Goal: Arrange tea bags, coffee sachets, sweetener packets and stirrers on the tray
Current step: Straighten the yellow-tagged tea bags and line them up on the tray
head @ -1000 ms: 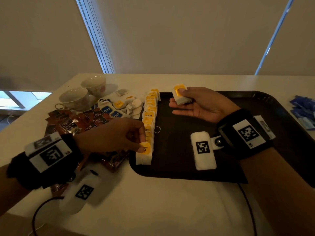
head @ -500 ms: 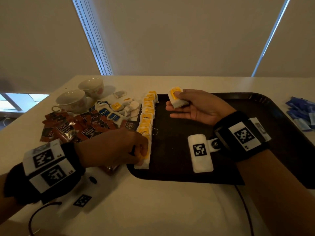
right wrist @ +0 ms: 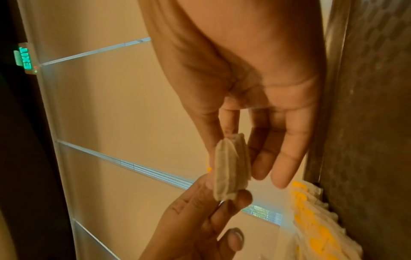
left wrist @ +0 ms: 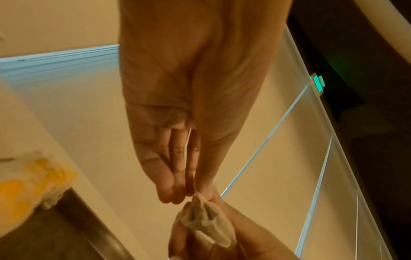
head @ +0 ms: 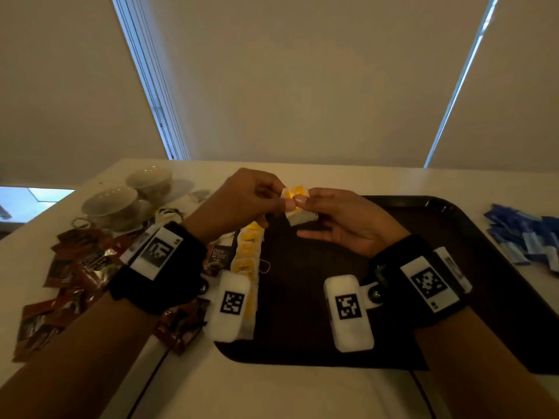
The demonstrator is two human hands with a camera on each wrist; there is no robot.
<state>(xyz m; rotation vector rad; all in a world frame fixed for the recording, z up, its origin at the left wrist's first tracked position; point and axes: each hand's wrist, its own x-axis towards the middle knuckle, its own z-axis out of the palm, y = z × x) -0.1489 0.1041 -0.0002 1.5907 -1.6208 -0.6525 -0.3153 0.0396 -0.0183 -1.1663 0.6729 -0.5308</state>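
Both hands meet above the far left corner of the dark tray (head: 305, 300). My right hand (head: 304, 200) holds a small stack of white tea bags (head: 299, 217) with a yellow tag on top. In the right wrist view the stack (right wrist: 231, 167) sits between the thumb and fingers of that hand (right wrist: 242, 158). My left hand (head: 284, 203) pinches the end of the stack from the left, and in its wrist view its fingertips (left wrist: 175, 195) close on the top of a tea bag (left wrist: 204, 219). A row of yellow-tagged tea bags (head: 248, 255) lies along the tray's left edge.
Brown coffee sachets (head: 75, 267) lie scattered on the white table left of the tray, with two cups (head: 112, 204) behind them. Blue sweetener packets (head: 523, 237) are piled to the right of the tray. Window blinds stand behind the table.
My left hand has left the near end of the tea bag row and risen to the stack in my right hand. The head camera has tilted upward.
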